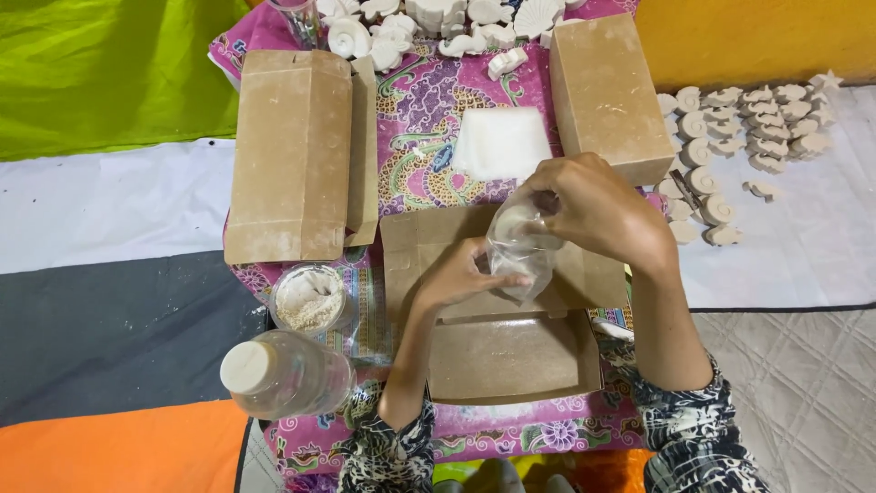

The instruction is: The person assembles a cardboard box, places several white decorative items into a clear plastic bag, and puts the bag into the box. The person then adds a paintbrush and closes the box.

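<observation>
My left hand (453,274) pinches the clear bag (520,251) from below, right hand (593,205) fingers pinching its top, above the open brown box (511,356); best keep the mouth taut (white piece inside).

clear plastic bag (520,251) with white piece inside, held upright

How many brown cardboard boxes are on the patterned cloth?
3: a closed flat brown cardboard box at left, a closed one at upper right, an open one under the hands. None seems hidden.
</observation>
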